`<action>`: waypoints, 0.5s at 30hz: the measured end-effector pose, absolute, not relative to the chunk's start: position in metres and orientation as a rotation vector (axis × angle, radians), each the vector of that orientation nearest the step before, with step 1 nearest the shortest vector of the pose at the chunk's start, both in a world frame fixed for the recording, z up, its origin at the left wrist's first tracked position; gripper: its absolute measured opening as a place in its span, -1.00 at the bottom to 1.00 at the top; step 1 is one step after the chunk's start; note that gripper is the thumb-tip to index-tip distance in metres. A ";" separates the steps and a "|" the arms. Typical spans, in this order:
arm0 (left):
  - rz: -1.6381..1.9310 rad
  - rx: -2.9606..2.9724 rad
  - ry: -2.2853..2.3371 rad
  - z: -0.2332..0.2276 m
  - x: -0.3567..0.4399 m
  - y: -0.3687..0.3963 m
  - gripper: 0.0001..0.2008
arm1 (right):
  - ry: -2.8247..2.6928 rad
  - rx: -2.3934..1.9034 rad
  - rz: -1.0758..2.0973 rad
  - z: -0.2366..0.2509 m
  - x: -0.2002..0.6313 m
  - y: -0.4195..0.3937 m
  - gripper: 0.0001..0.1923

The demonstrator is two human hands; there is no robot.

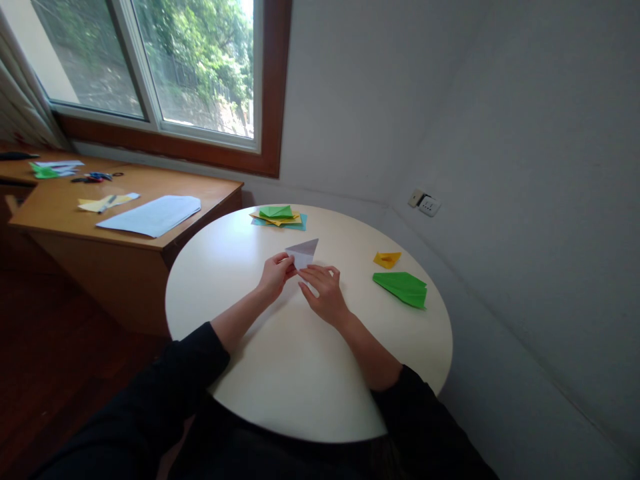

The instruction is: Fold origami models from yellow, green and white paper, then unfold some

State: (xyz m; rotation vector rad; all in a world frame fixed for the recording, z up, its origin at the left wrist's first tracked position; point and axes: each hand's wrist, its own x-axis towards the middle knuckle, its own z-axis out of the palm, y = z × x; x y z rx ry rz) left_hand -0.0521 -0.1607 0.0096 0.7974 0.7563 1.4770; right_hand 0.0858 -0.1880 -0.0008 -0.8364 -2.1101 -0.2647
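Observation:
A small folded white paper [303,253] with a pointed upper right corner is held up over the round table. My left hand [276,275] pinches its left edge, thumb on the near face. My right hand [325,291] is at the paper's lower edge, fingers stretched towards it and thumb held apart. Its fingertips seem to touch the paper near the left fingertips; the exact contact is too small to make out. Both hands are just above the tabletop, close together.
The round white table [295,400] bears stacked folded papers [277,213] at the back, a yellow folded paper [387,259] and a green folded paper [403,289] at right. A wooden desk [210,193] to the left holds white sheets [153,215] and scissors [99,177]. Walls stand behind and right.

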 end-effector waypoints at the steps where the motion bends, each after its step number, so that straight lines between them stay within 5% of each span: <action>1: 1.487 0.799 0.760 0.010 -0.052 -0.161 -0.85 | -2.108 -0.821 -0.244 0.000 0.086 -0.189 -0.82; 11: 1.519 0.919 0.890 0.009 -0.053 -0.160 -0.91 | -1.715 -0.945 0.059 -0.003 0.091 -0.182 -0.86; 15: 1.529 1.019 0.947 0.008 -0.053 -0.160 -0.91 | -1.620 -0.962 0.233 -0.005 0.092 -0.179 -0.53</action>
